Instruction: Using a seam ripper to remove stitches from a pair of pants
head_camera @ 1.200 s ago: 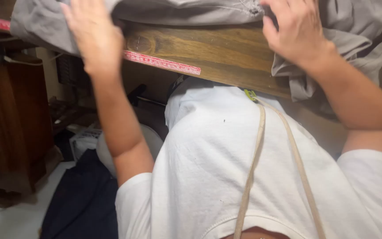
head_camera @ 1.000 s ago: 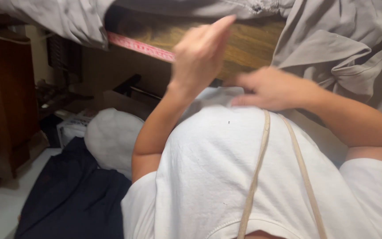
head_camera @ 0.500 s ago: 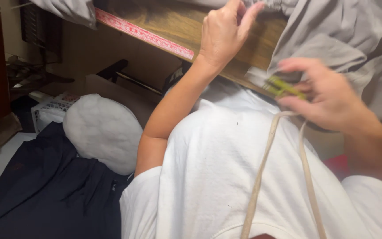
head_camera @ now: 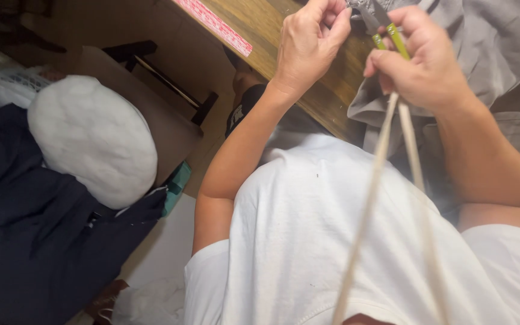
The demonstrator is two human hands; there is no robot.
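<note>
My right hand [head_camera: 422, 57] grips small yellow-green thread snips [head_camera: 389, 33], blades pointing up at the grey garment [head_camera: 482, 54]. A beige cord [head_camera: 386, 156] runs from the snips down toward my neck. My left hand [head_camera: 311, 39] pinches a bit of the grey fabric edge just left of the blades. Both hands are over the wooden table [head_camera: 326, 78], close together.
A pink measuring tape [head_camera: 215, 24] is fixed along the table's edge. On the left lie a white rounded cushion [head_camera: 91, 135] and dark navy cloth [head_camera: 25, 241]. A dark stool frame [head_camera: 164, 78] stands under the table. My white shirt [head_camera: 332, 241] fills the lower frame.
My hands left the spread grey cloth; the right one picked up the snips hanging on the cord and raised them to the fabric. The left hand moved right to pinch the fabric.
</note>
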